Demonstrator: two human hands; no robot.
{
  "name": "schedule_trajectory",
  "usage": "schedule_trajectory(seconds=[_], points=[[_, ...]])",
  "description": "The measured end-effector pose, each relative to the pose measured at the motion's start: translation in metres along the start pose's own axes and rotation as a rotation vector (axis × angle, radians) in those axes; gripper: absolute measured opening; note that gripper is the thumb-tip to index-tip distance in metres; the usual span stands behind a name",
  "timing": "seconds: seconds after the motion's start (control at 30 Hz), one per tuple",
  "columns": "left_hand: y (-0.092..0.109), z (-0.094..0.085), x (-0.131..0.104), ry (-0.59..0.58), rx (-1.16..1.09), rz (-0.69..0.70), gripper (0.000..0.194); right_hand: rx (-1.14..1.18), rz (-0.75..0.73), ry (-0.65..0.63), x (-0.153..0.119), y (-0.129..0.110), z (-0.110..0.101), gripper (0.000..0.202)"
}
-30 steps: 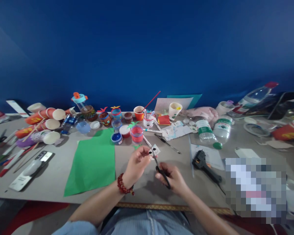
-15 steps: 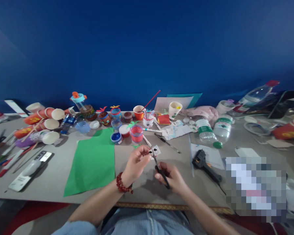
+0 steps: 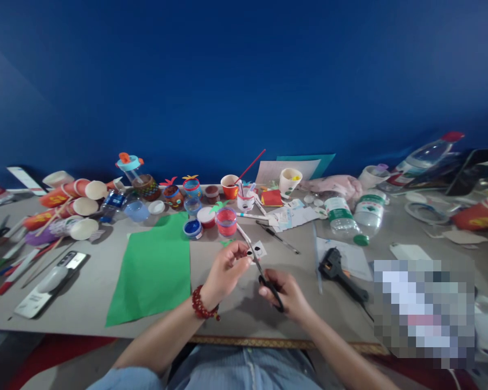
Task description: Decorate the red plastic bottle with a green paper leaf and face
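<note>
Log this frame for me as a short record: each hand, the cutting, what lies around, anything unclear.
Left hand: pinches a white paper with black marks
Right hand: grips black-handled scissors
Cutting: scissor blades at the paper
Left of hands: green sheet, flat
Right of hands: glue gun, lying down
Beyond hands: pen, blue paint pot
Unclear: whether the blades are open; the pixelated patch at right

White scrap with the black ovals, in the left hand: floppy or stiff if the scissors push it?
Probably very light: the white scrap is small and pinched at the fingertips of the left hand. Likely stiff enough, jutting out without visible droop. It may bend or pivot under the scissors, since it appears held at one side only.
</note>
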State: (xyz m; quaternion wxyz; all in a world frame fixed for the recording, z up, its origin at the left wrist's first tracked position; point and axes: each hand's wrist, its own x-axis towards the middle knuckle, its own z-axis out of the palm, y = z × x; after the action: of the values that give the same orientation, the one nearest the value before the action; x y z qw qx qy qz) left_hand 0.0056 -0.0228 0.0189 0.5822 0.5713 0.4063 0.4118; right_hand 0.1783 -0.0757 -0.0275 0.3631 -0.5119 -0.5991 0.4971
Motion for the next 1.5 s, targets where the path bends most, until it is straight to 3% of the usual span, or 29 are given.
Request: schedule_trajectory(seconds=[0.33,0.67,1.07,1.5], points=[[-0.003,0.014,-0.002,0.079,-0.218,-0.014,0.017,0.07,0.027,0.035,0.0,0.005,0.014,0.058],[0.006,0.002,-0.001,0.027,0.042,-0.019,0.015,0.151,0.023,-0.067,0.002,-0.008,0.006,0.06],[0.006,0.002,0.001,-0.013,0.022,-0.02,0.008,0.197,0.024,-0.068,0.003,-0.01,0.005,0.059],[0.01,0.006,0.001,0.007,-0.017,-0.042,0.014,0.277,0.022,-0.097,0.002,-0.006,0.008,0.058]])
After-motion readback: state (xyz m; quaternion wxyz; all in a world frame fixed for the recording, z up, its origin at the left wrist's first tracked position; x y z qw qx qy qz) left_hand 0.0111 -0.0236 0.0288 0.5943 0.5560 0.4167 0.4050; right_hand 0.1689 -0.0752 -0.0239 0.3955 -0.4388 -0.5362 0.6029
